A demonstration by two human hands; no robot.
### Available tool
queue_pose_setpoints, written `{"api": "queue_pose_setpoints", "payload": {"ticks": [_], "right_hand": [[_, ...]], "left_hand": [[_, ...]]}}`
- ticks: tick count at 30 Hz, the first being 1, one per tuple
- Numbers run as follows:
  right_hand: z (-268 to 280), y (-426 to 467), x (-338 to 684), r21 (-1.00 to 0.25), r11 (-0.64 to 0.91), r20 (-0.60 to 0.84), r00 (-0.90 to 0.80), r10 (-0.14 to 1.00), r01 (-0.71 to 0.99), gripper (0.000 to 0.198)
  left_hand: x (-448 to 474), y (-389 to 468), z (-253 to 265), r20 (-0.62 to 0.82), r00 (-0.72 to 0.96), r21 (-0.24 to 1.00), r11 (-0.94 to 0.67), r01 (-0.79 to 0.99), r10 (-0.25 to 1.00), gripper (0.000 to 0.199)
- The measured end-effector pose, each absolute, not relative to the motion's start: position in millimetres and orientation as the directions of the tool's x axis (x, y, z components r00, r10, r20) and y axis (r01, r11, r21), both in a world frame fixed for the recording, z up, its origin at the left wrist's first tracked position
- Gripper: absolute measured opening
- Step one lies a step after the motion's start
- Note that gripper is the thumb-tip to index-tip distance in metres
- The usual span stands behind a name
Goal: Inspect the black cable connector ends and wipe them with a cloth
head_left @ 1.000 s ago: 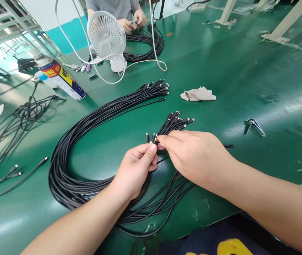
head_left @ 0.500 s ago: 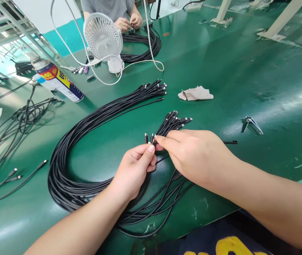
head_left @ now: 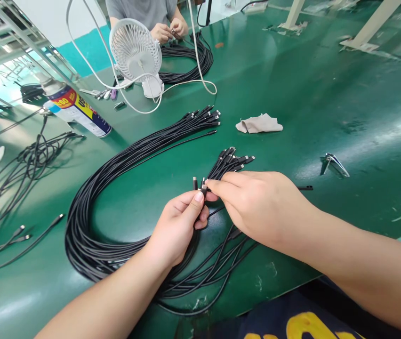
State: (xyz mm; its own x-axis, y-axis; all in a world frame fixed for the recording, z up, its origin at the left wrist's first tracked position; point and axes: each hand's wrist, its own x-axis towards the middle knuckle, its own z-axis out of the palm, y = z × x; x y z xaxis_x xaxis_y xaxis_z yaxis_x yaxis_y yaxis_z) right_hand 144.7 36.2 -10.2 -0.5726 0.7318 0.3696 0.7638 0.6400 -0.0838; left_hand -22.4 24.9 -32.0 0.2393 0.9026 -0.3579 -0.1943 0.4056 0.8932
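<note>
My left hand [head_left: 182, 221] is closed on several black cable connectors [head_left: 195, 183], whose metal tips point up past my thumb. Close against it, my right hand [head_left: 257, 197] pinches at one of these connectors with thumb and forefinger; its remaining fingers are partly hidden. Beyond my hands a cluster of black connector ends [head_left: 232, 157] fans out over the table. A thick bundle of black cables [head_left: 84, 202] curves round to the left, its other ends [head_left: 204, 117] lying farther back. More loose cables [head_left: 207, 278] pass under my wrists.
A crumpled beige cloth [head_left: 260, 124] and nail clippers [head_left: 335, 165] lie to the right. A spray can [head_left: 76, 108] and a white fan [head_left: 137, 52] stand at the back left. Tangled cables [head_left: 38, 155] cover the left side. Across the table, a person's hands [head_left: 168, 30] work above another cable coil [head_left: 200, 61].
A connector between my fingertips now shows higher and more plainly beside my left thumb. Both hands stay in nearly the same place; the view has shifted slightly.
</note>
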Motion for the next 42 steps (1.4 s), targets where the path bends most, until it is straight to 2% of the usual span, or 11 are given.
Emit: {"api": "queue_pose_setpoints", "payload": {"ticks": [12,23,29,34,38,40,42], "right_hand": [[-11.1,35.7,144.1,-0.126,0.638,0.339,-0.572,0.747,0.759,0.028],[-13.0,37.3,144.2,-0.145,0.652,0.370,-0.570,0.733,0.744,0.032],[-13.1,40.3,145.1,-0.201,0.649,0.405,-0.541,0.738,0.734,0.032],[-10.5,45.0,147.2,-0.337,0.605,0.351,-0.500,0.791,0.721,0.030],[-8.4,51.3,147.8,-0.567,0.478,0.202,-0.450,0.870,0.671,0.019],[-8.9,54.5,147.1,-0.689,0.412,0.136,-0.453,0.881,0.596,0.014],[-10.3,56.5,145.7,-0.755,0.389,0.120,-0.472,0.873,0.527,0.015]], "left_hand": [[-22.4,24.6,-32.2,-0.351,0.257,0.892,0.405,-0.201,0.900,0.030],[-23.6,25.0,-34.4,-0.345,0.273,0.887,0.407,-0.218,0.898,0.025],[-23.6,25.5,-31.8,-0.358,0.263,0.876,0.419,-0.237,0.896,0.027],[-22.8,26.5,-28.7,-0.378,0.246,0.872,0.433,-0.231,0.893,0.031],[-22.1,26.3,-28.9,-0.376,0.261,0.873,0.434,-0.222,0.889,0.032],[-21.9,25.4,-29.8,-0.368,0.295,0.877,0.435,-0.205,0.882,0.031],[-21.7,24.3,-30.7,-0.361,0.326,0.884,0.432,-0.178,0.874,0.031]]}}
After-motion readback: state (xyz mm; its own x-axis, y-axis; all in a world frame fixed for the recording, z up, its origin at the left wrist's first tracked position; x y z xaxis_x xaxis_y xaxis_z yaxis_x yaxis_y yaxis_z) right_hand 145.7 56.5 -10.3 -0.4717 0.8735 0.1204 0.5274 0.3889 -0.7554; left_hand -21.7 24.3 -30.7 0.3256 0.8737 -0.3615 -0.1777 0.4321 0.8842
